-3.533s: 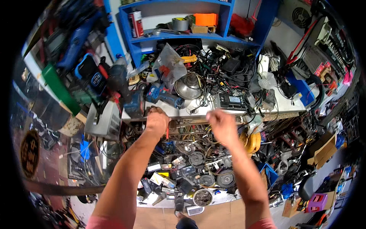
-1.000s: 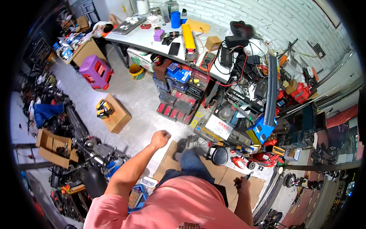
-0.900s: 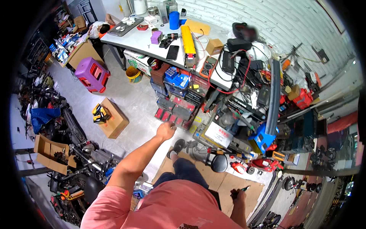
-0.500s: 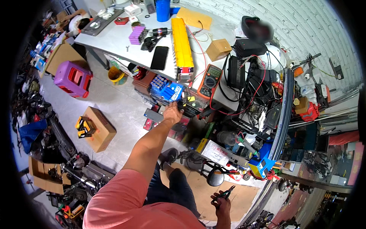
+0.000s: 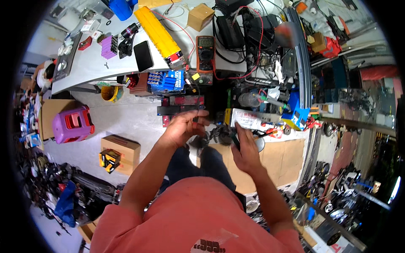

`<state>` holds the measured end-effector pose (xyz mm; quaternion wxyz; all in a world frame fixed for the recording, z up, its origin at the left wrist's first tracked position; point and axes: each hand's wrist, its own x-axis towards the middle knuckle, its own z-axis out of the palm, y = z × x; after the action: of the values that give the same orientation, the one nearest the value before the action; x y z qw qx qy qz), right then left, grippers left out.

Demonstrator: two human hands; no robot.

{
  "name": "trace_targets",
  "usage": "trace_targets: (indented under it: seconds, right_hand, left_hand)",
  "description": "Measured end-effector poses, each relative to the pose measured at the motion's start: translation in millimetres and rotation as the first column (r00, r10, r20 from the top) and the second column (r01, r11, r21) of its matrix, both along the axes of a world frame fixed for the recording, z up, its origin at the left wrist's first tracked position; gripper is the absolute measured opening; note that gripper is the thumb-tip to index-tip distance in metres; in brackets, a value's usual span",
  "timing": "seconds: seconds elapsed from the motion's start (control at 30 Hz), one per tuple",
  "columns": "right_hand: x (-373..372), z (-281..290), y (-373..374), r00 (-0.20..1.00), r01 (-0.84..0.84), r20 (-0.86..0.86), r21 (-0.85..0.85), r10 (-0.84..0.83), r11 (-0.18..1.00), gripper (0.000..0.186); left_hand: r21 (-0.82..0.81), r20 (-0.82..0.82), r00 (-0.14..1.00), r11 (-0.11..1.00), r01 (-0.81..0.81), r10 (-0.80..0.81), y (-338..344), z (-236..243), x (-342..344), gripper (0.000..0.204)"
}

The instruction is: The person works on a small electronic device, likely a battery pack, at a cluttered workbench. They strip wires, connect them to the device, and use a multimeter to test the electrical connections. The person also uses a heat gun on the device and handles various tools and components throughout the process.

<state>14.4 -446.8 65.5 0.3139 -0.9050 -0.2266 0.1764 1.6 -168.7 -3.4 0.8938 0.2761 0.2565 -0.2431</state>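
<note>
My left hand (image 5: 185, 126) is raised in front of me with its fingers curled; whether anything is in it stays hidden. Close to its right, my right hand (image 5: 245, 148) grips a small dark hand tool (image 5: 233, 139) that points up from my fist. Both hands hover over the floor just before a white workbench (image 5: 90, 69). On the bench lie a long yellow pack (image 5: 160, 31), an orange multimeter (image 5: 205, 50) with red leads, a black phone (image 5: 143, 55) and a purple block (image 5: 109, 45). Blue cell holders (image 5: 168, 80) sit at the bench edge.
A purple stool (image 5: 74, 124), a cardboard box (image 5: 120, 154) and a yellow bucket (image 5: 110, 92) stand on the concrete floor at left. A cardboard sheet (image 5: 278, 160) lies under my feet. Cluttered shelves and a blue box (image 5: 296, 114) are at right, with machine parts along both sides.
I have turned from a cluttered shelf and moved up to the white workbench. My left hand swung up and forward, and the right hand with the tool rose to meet it.
</note>
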Motion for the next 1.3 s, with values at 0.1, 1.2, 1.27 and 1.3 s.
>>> trace_targets:
  seconds: [0.1, 1.2, 1.27, 1.3]
  right_hand:
    - [13.2, 26.0, 44.5, 0.996, -0.088, 0.027, 0.060, 0.086, 0.994, 0.077]
    - [69.0, 42.3, 85.0, 0.896, -0.274, 0.307, -0.182, 0.319, 0.944, 0.081]
    - [68.1, 43.7, 86.5, 0.904, -0.269, 0.293, -0.174, 0.310, 0.947, 0.082]
    - [67.8, 46.3, 87.7, 0.908, -0.268, 0.283, -0.178, 0.310, 0.947, 0.081]
  left_hand:
    - [0.030, 0.085, 0.996, 0.999, 0.036, -0.039, 23.9, 43.5, 3.4, 0.047]
    - [0.373, -0.007, 1.000, 0.928, 0.015, -0.013, 34.4, 89.1, 43.9, 0.036]
    - [0.365, 0.003, 1.000, 0.931, 0.007, -0.009, 35.2, 89.5, 44.1, 0.036]
    - [0.364, 0.008, 1.000, 0.931, 0.006, -0.010, 35.9, 89.0, 43.8, 0.036]
